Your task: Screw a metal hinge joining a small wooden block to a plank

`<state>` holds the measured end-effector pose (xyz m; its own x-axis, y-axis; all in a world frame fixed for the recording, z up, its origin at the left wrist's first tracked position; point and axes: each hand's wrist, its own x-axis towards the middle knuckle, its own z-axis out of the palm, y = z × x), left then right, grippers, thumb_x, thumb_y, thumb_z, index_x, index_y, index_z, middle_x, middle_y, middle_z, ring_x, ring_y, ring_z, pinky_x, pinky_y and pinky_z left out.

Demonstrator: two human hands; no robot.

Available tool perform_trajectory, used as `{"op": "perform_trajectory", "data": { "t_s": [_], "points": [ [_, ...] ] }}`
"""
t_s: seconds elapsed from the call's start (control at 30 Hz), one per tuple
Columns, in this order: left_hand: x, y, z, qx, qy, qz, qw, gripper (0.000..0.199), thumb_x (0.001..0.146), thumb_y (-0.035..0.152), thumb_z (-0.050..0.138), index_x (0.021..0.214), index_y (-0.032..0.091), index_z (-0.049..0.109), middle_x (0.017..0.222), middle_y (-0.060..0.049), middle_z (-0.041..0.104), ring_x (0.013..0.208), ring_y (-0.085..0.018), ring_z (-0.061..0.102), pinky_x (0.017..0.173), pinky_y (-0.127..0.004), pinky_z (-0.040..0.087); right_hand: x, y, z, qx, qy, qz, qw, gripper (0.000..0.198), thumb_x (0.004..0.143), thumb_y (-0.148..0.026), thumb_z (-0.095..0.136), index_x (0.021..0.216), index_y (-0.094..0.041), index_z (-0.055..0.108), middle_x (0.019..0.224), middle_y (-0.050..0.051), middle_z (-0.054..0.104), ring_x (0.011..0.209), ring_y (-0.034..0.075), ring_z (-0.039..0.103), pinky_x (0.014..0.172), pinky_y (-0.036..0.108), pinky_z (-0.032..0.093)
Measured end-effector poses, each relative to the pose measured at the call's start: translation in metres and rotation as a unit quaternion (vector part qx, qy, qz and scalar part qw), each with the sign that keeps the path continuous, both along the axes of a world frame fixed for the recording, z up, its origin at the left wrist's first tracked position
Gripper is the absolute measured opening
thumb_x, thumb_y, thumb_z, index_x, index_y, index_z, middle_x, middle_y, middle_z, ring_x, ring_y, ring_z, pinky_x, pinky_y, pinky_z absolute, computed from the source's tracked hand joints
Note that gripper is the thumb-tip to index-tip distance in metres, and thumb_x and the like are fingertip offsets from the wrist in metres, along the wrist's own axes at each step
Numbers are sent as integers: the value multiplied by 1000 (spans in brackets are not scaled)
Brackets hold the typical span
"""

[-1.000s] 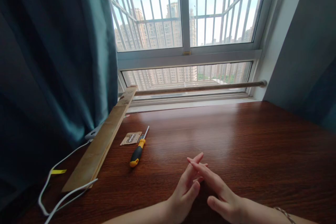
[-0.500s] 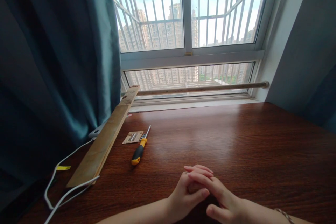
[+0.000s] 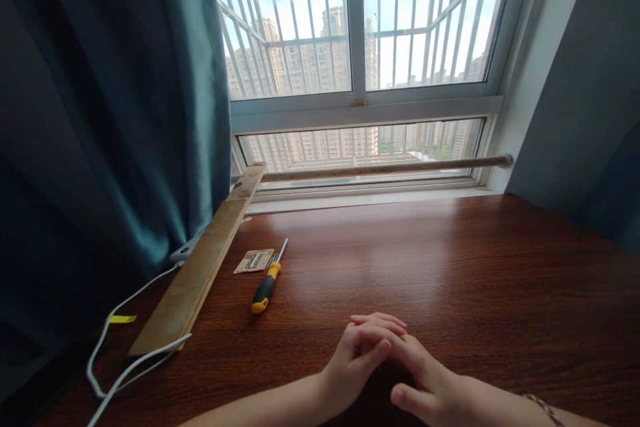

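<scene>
fingers [image 3: 379, 332] of the left hand [image 3: 343, 377] and right hand [image 3: 433, 380] are loosely laced over the table [image 3: 465, 280], the right thumb held apart; neither hand shows a tool, and whether the clasp hides anything small cannot be told. a braided bracelet [image 3: 543, 407] circles the right wrist. well to the left, a smooth white cable [image 3: 170, 344] curls in front of the blunt near end of a long, flat board [image 3: 195, 280]. ahead and left of the clasp, apart from it, a screwdriver [image 3: 265, 288] lies on the dark red-brown grain; its long axis runs away and slightly rightward, thick black-and-yellow handle toward the person, slim metal shaft toward the window [image 3: 359, 103]. the left hand is nearer to it. just left of the shaft sits a small, flat tan packet [image 3: 253, 261], its markings too small to tell. the board's worn far end stops near a round pole [image 3: 380, 169] crossing the window; beside it hangs a heavy blue curtain [image 3: 193, 147].
</scene>
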<state>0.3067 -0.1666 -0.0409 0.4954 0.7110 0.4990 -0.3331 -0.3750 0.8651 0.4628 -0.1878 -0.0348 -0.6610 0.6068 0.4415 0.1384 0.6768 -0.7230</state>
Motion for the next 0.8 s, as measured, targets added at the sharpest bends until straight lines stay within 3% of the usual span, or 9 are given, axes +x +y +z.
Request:
{"op": "perform_trajectory", "data": {
  "t_s": [0.43,0.8],
  "points": [
    [-2,-1,6,1,42,2,999,29,81,36,53,91,13,69,97,-14,63,99,-26,56,90,-45,42,-1,-1,9,12,-3,5,1000,60,81,-41,51,135,-20,33,138,13,37,129,26,30,104,44,27],
    [-1,-1,8,8,30,7,999,24,84,30,50,87,15,69,90,-11,65,98,-25,56,89,-44,42,-1,0,2,32,-10,-5,999,59,83,-35,49,136,-20,29,139,13,35,129,25,30,104,43,28]
  ]
}}
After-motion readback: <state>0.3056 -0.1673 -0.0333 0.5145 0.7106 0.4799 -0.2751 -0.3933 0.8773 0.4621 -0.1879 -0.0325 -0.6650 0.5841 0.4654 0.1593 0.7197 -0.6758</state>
